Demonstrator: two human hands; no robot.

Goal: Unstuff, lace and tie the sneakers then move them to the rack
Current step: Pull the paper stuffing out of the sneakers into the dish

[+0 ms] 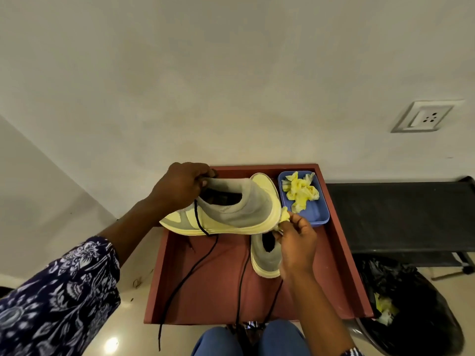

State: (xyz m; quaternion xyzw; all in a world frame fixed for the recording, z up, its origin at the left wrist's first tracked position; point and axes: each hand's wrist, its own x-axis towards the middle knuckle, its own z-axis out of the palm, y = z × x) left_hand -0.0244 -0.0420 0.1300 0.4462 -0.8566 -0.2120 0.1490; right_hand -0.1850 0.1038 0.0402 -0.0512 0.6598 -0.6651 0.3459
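Above the red worktop point(200, 291), the left hand point(180, 187) holds one sneaker point(226, 211) lifted, fingers curled round its collar; a black lace point(185, 276) hangs from it. The right hand point(298, 245) pinches a yellow paper wad point(284, 215) just beside that sneaker's sole. A second sneaker point(266, 255) rests on the worktop. More yellow paper lies in a blue tray point(314, 214). A black rack point(401, 214) stands to the right, beside a black bin bag point(411, 299).
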